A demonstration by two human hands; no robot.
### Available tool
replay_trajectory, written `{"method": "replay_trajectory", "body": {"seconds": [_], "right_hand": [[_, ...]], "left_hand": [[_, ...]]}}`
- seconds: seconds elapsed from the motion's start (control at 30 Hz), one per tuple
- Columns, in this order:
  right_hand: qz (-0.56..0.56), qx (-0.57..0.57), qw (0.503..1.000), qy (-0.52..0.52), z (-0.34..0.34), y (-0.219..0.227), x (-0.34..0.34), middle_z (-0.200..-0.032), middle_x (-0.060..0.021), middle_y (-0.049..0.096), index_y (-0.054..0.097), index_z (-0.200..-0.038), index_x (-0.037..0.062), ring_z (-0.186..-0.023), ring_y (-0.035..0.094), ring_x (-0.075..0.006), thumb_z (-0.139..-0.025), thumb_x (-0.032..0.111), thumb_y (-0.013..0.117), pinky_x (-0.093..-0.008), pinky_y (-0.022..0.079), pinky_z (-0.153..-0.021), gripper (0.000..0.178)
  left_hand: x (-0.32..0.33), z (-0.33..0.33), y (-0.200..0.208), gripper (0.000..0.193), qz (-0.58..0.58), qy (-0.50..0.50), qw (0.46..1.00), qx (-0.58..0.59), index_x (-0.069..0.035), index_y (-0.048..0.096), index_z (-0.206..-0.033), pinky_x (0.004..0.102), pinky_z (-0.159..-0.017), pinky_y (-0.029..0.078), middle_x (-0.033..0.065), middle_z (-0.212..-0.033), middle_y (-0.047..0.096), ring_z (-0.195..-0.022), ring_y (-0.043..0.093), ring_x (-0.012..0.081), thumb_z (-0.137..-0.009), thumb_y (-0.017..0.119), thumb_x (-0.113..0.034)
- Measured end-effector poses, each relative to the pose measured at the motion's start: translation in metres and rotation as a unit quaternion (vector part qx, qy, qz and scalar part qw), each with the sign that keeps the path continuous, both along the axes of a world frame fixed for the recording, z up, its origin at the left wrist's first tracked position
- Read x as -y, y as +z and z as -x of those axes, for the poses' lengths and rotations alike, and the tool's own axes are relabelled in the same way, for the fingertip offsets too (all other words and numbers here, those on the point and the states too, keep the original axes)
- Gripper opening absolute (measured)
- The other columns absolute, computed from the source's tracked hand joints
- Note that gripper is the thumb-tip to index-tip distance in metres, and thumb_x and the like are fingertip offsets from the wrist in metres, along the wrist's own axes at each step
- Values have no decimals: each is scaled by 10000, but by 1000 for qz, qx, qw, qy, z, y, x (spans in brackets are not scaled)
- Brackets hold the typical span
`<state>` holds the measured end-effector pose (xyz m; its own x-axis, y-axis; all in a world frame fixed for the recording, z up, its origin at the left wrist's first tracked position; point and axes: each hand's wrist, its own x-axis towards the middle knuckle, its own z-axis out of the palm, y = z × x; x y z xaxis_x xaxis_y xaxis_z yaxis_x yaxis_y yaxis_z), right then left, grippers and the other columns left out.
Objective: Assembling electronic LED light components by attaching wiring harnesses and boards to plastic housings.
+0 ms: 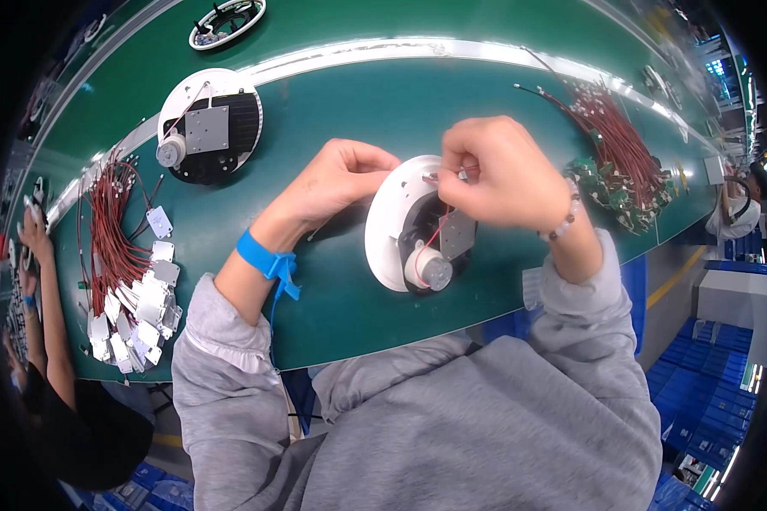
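A round white housing (385, 226) stands tilted on the green bench in front of me, its inner side turned to the right. Inside it are a black plastic part, a grey metal plate (458, 234) and a small white motor (429, 269) with a thin red wire. My left hand (341, 180) grips the housing's upper left rim between thumb and fingers. At its top right, my right hand (504, 175) is closed in a pinch on the red wire (464, 173); the fingers partly hide the wire's end.
A similar assembly (209, 128) lies at the upper left, and a white ring part (227, 24) sits farther back. Bundled red wires with white plates (145, 307) lie left; red wires with green circuit boards (618, 192) lie right. Another person's arm (51, 298) reaches in at far left.
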<state>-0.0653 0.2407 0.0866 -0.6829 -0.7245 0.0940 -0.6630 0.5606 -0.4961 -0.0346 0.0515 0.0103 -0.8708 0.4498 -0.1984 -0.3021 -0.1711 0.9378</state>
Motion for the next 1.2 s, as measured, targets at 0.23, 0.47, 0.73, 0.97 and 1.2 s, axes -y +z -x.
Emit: {"method": "replay_trajectory", "body": {"seconds": [0.23,0.47,0.73,0.97,1.2], "right_hand": [[12,-31,999,22,-1,-6,6,-543,-127,503,506,-546,-9,-466,502,-248,-593,76,553,-291,393,-444,107],[-18,-113,989,92,0,-2,1,-598,-108,475,541,-580,-16,-573,497,-241,-575,13,578,-322,398,-497,47],[-32,-234,964,124,-16,-7,5,-656,-95,452,552,-606,-3,-631,467,-249,-522,-8,560,-321,407,-546,84],[-64,-73,984,149,11,9,3,-596,-136,493,542,-573,-19,-565,493,-292,-605,54,556,-346,389,-497,81],[-112,2,978,178,18,9,14,-557,-142,500,533,-564,-24,-510,490,-290,-587,42,526,-346,389,-482,70]], "left_hand": [[-3,-1,0,182,8,9,1000,-18,30,600,-905,188,-567,454,68,-777,608,-653,555,77,-763,579,-82],[-3,-1,-2,181,9,-3,1000,-10,29,596,-926,192,-562,453,65,-782,608,-648,547,71,-776,559,-64],[-2,-2,-2,187,8,-2,1000,-17,33,589,-941,205,-611,462,80,-822,609,-694,559,87,-785,546,-60],[-6,-3,5,205,-4,-23,998,-54,27,583,-959,225,-693,459,87,-860,609,-760,563,98,-786,554,-79],[-7,-7,0,218,7,-7,998,-58,28,575,-974,225,-690,459,82,-865,607,-761,558,93,-786,556,-81]]}}
